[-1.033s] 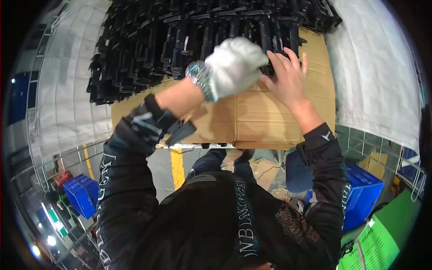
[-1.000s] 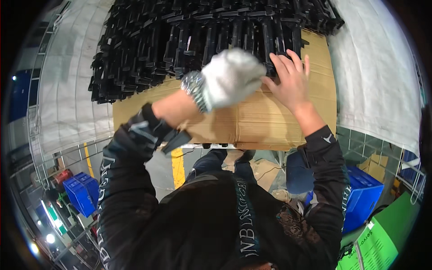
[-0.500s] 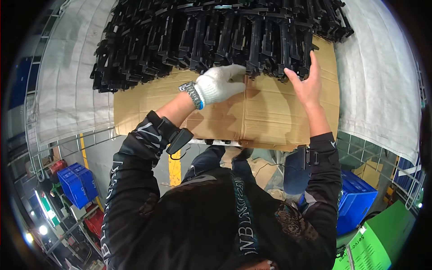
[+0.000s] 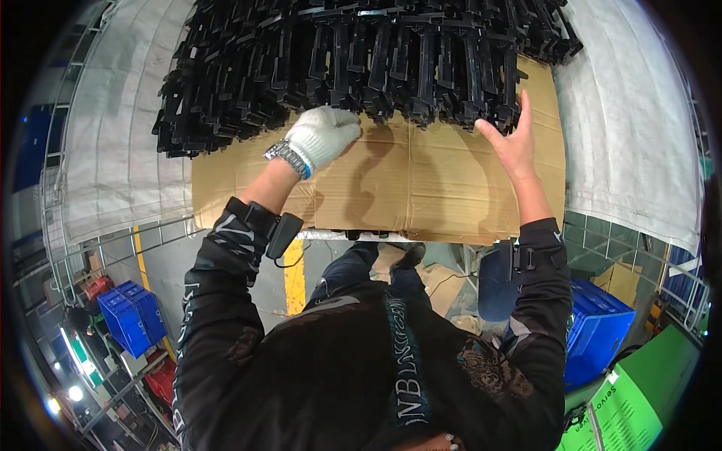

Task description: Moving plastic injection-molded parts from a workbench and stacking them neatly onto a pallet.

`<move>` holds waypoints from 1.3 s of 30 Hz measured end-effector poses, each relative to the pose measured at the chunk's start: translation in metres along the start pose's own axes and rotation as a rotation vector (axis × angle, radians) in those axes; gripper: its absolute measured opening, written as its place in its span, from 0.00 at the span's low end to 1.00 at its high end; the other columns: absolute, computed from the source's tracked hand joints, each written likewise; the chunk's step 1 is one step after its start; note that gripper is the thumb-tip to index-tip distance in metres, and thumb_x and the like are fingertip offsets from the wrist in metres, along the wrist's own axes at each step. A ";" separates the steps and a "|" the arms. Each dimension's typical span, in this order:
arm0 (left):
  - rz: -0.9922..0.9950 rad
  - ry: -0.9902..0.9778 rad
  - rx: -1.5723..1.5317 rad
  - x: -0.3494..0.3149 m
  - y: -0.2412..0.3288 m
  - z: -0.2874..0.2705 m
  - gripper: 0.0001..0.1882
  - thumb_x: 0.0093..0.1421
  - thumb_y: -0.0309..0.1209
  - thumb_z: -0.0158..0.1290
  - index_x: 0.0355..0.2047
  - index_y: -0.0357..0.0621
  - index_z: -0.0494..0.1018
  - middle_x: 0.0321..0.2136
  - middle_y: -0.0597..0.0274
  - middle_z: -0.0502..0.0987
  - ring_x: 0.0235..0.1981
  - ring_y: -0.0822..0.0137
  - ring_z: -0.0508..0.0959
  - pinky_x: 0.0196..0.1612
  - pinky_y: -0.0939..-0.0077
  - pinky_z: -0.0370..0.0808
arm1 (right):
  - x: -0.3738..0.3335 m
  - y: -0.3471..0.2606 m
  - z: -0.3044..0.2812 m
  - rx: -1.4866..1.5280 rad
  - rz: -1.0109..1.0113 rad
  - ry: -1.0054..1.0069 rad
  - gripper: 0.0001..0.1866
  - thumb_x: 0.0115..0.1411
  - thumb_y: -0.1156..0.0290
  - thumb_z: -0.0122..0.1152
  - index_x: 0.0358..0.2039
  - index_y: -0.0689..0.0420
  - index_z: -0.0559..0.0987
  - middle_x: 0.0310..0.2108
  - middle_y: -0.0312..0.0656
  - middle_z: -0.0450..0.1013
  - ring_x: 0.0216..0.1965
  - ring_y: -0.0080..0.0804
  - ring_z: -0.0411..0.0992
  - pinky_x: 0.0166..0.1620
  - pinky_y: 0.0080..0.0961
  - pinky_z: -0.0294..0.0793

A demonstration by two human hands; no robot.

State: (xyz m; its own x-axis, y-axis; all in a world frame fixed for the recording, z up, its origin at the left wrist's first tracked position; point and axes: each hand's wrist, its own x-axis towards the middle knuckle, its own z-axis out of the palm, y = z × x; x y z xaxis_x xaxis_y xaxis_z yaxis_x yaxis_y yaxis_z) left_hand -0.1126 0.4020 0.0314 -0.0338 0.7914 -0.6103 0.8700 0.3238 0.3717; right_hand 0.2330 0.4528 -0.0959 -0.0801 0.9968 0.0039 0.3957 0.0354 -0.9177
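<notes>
Long black plastic parts (image 4: 376, 64) stand packed side by side in several rows on a brown cardboard sheet (image 4: 444, 180). My left hand (image 4: 323, 139), in a white knit glove, is at the near ends of the front row, left of the middle. Its fingers stretch to the right and seem to hold nothing; whether they touch the parts I cannot tell. My bare right hand (image 4: 515, 146) is at the row's right end, thumb and fingers apart. The thumb is by the near ends, and the fingers reach up along the right side.
White fabric covers (image 4: 124, 128) hang over wire mesh on both sides. Blue crates (image 4: 131, 317) stand low at left and right, and a green printed board (image 4: 624, 402) is at the lower right. A yellow line (image 4: 294, 279) marks the floor near my legs.
My left hand has moved left along the near ends of the front row. A few parts in the row's middle stand slightly differently. My right hand has hardly moved.
</notes>
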 end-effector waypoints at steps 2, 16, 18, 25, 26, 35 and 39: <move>-0.085 0.003 -0.134 -0.003 0.006 0.004 0.24 0.60 0.42 0.58 0.52 0.40 0.78 0.36 0.54 0.83 0.29 0.69 0.82 0.38 0.76 0.79 | 0.003 0.000 0.001 0.043 0.004 0.012 0.60 0.45 0.49 0.80 0.69 0.65 0.55 0.65 0.61 0.58 0.66 0.53 0.58 0.67 0.43 0.58; 0.161 -0.318 -0.355 -0.073 -0.006 0.150 0.20 0.62 0.38 0.55 0.50 0.38 0.78 0.40 0.52 0.82 0.40 0.62 0.82 0.46 0.69 0.78 | -0.084 0.013 0.001 -0.014 0.011 -0.091 0.54 0.53 0.61 0.76 0.71 0.62 0.53 0.69 0.55 0.56 0.69 0.45 0.57 0.68 0.40 0.58; 0.042 -0.308 -0.605 -0.122 -0.019 0.201 0.21 0.62 0.38 0.56 0.51 0.37 0.77 0.45 0.50 0.82 0.45 0.61 0.82 0.50 0.69 0.77 | -0.134 0.016 0.031 0.011 -0.012 -0.326 0.46 0.55 0.62 0.73 0.68 0.61 0.59 0.66 0.55 0.60 0.66 0.48 0.62 0.66 0.39 0.63; -0.384 0.001 -1.534 -0.463 -0.130 0.440 0.23 0.64 0.33 0.57 0.55 0.32 0.73 0.41 0.57 0.81 0.40 0.70 0.80 0.43 0.77 0.77 | -0.487 0.071 0.064 -0.176 -0.082 -1.250 0.30 0.59 0.58 0.64 0.60 0.57 0.72 0.53 0.56 0.74 0.53 0.52 0.74 0.56 0.39 0.74; -0.442 0.061 -1.468 -0.515 -0.132 0.480 0.23 0.64 0.33 0.57 0.56 0.32 0.73 0.40 0.57 0.81 0.39 0.70 0.79 0.43 0.77 0.77 | -0.540 0.097 0.043 -0.293 -0.039 -1.195 0.29 0.58 0.58 0.64 0.58 0.56 0.74 0.51 0.56 0.75 0.52 0.52 0.74 0.55 0.39 0.74; -0.610 0.290 -1.468 -0.757 -0.135 0.738 0.24 0.63 0.33 0.57 0.57 0.34 0.73 0.38 0.59 0.80 0.33 0.71 0.78 0.39 0.77 0.78 | -0.712 0.220 -0.113 -0.928 0.267 -0.932 0.25 0.54 0.56 0.68 0.49 0.57 0.81 0.42 0.47 0.81 0.46 0.45 0.79 0.50 0.36 0.77; -0.662 0.311 -1.375 -0.742 -0.137 0.723 0.24 0.63 0.34 0.57 0.57 0.35 0.73 0.40 0.58 0.81 0.33 0.71 0.79 0.38 0.76 0.78 | -0.716 0.224 -0.098 -0.783 0.235 -0.911 0.26 0.53 0.57 0.69 0.49 0.59 0.80 0.40 0.47 0.81 0.43 0.43 0.80 0.49 0.35 0.78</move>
State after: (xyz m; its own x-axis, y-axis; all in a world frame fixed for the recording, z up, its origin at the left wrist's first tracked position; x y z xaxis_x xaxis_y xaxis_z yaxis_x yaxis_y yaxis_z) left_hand 0.1489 -0.6047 -0.0722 -0.4635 0.3372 -0.8194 -0.4375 0.7171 0.5426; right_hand 0.4681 -0.2460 -0.2653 -0.4192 0.5808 -0.6979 0.9052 0.2085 -0.3702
